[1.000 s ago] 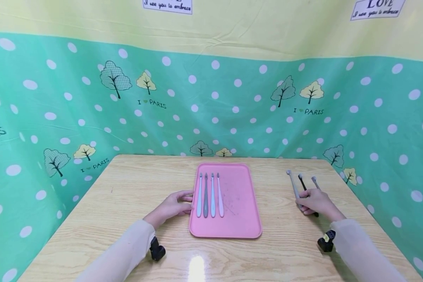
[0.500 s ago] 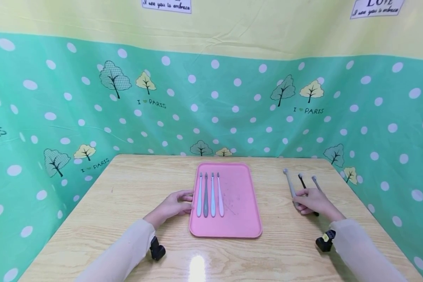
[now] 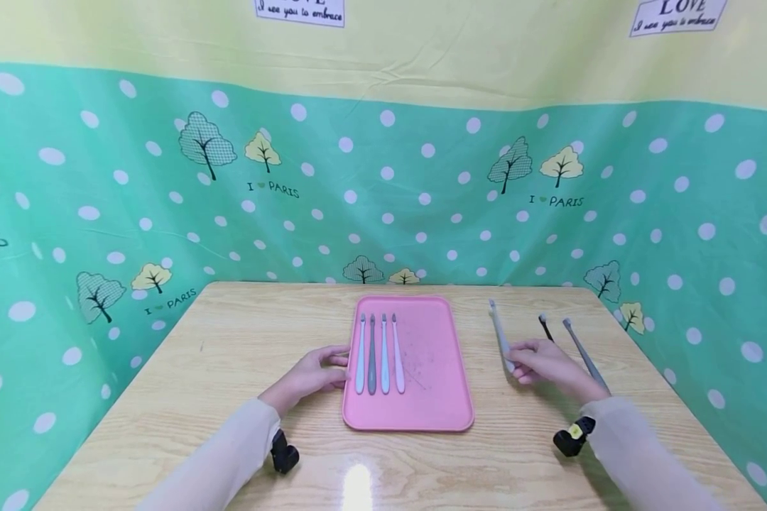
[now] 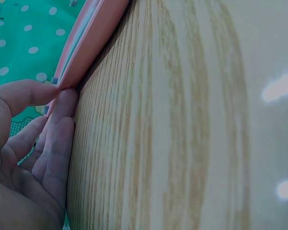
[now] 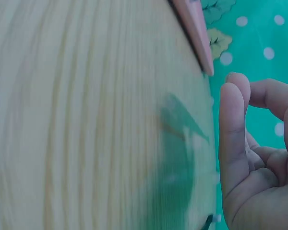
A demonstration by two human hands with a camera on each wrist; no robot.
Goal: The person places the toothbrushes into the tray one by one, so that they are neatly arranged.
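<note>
My right hand (image 3: 546, 363) pinches a light grey-blue toothbrush (image 3: 498, 330) near its handle end, to the right of the pink tray (image 3: 431, 397). In the right wrist view the thumb and fingertip of that hand (image 5: 259, 163) meet, and the toothbrush is hidden. At the tray's left edge, my left hand (image 3: 309, 376) grips the rim between thumb and fingers, as the left wrist view shows on the tray wall (image 4: 93, 48). Several toothbrushes lie side by side on the tray's left half, among them a dark grey one (image 3: 372, 362) and a pink one (image 3: 398, 362).
A black toothbrush (image 3: 545, 326), partly covered by my right hand, and a grey toothbrush (image 3: 584, 351) lie on the wooden table (image 3: 249, 319) at the right. A green dotted curtain (image 3: 390, 177) hangs behind and along both sides.
My right hand has moved left with the light grey-blue toothbrush, away from the black and grey ones, toward the tray. The left hand and tray have stayed put.
</note>
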